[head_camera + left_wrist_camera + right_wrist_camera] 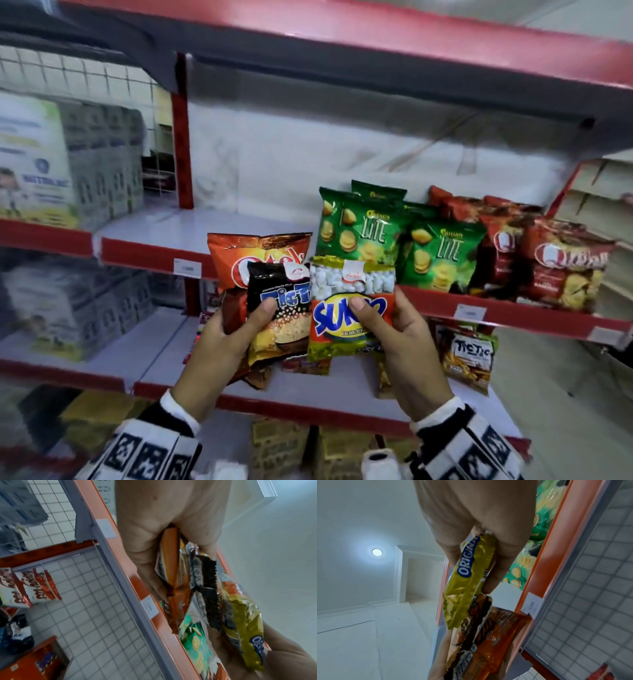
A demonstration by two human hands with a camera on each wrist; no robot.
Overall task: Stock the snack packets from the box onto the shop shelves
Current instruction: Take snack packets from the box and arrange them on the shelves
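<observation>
My left hand (236, 329) grips two packets in front of the shelves: an orange Qtela packet (253, 253) behind and a black Tic Tac packet (281, 308) in front, thumb pressed on the black one. My right hand (387, 329) holds a gold Sukro peanut packet (346, 322), thumb on its blue logo. In the left wrist view the orange packet (178, 577) and black packet (211, 588) sit between fingers and thumb. The right wrist view shows the gold packet (467, 580) pinched in my fingers.
The red-edged middle shelf (164, 253) carries green Lite chip packets (370, 233) and red Qtela packets (565, 260) at the right, bare board at the left. Below, a Tic Tic packet (469, 356) stands. Grey cartons (99, 161) fill the left bay.
</observation>
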